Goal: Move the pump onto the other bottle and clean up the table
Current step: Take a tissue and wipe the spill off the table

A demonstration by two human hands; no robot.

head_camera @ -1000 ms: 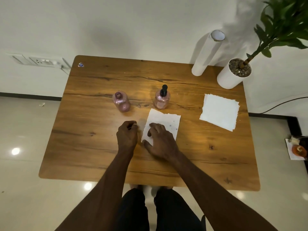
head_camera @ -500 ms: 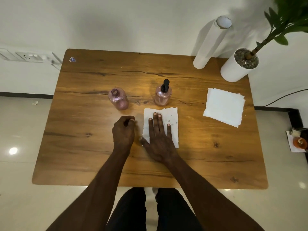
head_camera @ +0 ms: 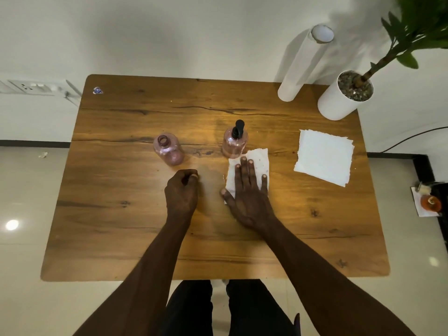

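Two pink bottles stand mid-table. The left bottle (head_camera: 168,149) has an open neck; the right bottle (head_camera: 234,143) carries the black pump (head_camera: 238,129). My right hand (head_camera: 247,190) lies flat, fingers spread, pressing a speckled white paper towel (head_camera: 260,161) against the wooden table (head_camera: 121,226), just in front of the pump bottle. The towel's far edge touches that bottle's base. My left hand (head_camera: 181,192) rests as a loose fist on the wood in front of the open bottle, holding nothing that I can see.
A stack of clean white paper towels (head_camera: 323,157) lies at the right. A tall white roll (head_camera: 303,65) and a white plant pot (head_camera: 344,97) stand at the back right corner. A cable runs along the floor at the right.
My right hand flattened and slid the paper towel away from me and to the right, up to the pump bottle. My left hand stayed in place.
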